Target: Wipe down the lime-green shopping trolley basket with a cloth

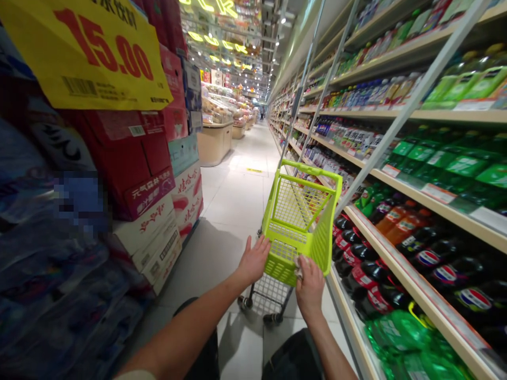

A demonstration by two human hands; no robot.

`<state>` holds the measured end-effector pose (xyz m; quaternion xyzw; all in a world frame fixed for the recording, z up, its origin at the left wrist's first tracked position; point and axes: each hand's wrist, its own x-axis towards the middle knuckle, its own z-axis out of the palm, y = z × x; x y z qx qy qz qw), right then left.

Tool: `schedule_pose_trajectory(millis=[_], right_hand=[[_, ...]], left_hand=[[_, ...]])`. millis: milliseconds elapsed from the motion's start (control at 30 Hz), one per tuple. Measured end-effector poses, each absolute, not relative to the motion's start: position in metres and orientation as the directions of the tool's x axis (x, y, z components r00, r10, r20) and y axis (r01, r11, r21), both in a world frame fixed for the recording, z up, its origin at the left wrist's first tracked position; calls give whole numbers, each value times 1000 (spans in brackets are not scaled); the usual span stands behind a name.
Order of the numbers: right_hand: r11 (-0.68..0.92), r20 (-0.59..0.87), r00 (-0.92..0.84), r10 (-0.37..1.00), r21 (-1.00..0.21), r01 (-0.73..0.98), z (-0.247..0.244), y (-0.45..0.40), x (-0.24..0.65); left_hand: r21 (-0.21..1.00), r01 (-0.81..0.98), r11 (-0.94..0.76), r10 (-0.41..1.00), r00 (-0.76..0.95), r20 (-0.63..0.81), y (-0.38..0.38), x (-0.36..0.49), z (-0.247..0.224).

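A lime-green plastic shopping cart (317, 248) stands in the aisle right in front of me, on a dark frame with small black wheels. My left hand (254, 259) is at the left end of its near wall, fingers stretched out, holding nothing. At the right part of that wall, my right hand (310, 282) is closed around a crumpled whitish wipe (298, 268); whether it is cloth or paper cannot be made out. The wipe is at the cart's near rim. No goods show in the green basket.
Shelves (435, 192) of soda bottles run close along the right, with slanted metal poles (376, 158) in front. Stacked drink cartons (186, 195) and wrapped bottle packs line the left, under a yellow price sign (99, 58). The tiled aisle (253, 153) stretches ahead past display counters (216, 142).
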<state>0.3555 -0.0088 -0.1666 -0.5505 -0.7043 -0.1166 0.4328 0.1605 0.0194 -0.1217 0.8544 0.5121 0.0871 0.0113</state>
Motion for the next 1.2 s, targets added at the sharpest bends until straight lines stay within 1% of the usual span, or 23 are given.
schedule_pose_trajectory(millis=[67,100,200,233,267,367,433,500,600,667,733,800,867,900,967,1067,1100,1133,1200], right_hand=[[364,741,-25,671,-299,882,-169,-9,373],[366,748,-9,663,-314,876,-170,-9,380],[358,761,97,641,-408,840,-173,-11,379],[364,754,106,648,-429,827,-173,-10,369],[382,744,85,663,-434,816,-174,-10,357],[481,716,-68,695,-392,784,-173,-4,325],[511,719,-112,686,-366,778,-173,-1,327],[479,740,-71,668,-356,802,-174,0,353],[336,780,79,621,-356,872,-175,-1,396],[284,784,109,610,-346,894,-174,-3,400],[329,761,36,648,-322,888,-174,-6,378],[422,735,-80,673,-293,858,-172,-6,349],[493,723,-160,672,-275,826,-171,-4,337],[503,721,-172,672,-274,820,-170,-2,341],[456,728,-111,676,-295,840,-169,4,365],[279,759,104,643,-359,891,-168,10,403],[248,762,142,632,-373,894,-168,11,405],[252,757,142,637,-379,890,-168,11,399],[356,735,33,677,-367,859,-169,8,371]], left_hand=[[92,852,-515,855,503,126,21,156,-123],[85,843,-530,845,519,128,21,156,-125],[74,847,-526,847,514,136,13,165,-132],[71,851,-521,850,509,135,10,169,-133],[68,853,-518,852,507,132,7,173,-133],[65,847,-528,846,518,130,3,179,-132],[65,840,-538,839,527,136,2,178,-131],[70,842,-536,841,523,139,2,176,-131],[97,844,-528,847,514,138,2,175,-134],[126,847,-516,855,501,134,1,178,-137],[152,852,-501,865,484,132,1,180,-137],[163,854,-495,868,477,137,1,180,-136],[154,856,-493,869,476,137,2,178,-134],[146,857,-495,868,479,132,2,176,-132],[137,858,-495,868,482,118,3,173,-130],[150,862,-484,875,474,103,3,170,-129],[157,864,-478,878,467,101,3,170,-130],[163,867,-471,882,460,101,2,171,-130],[176,872,-458,889,446,104,2,171,-129]])
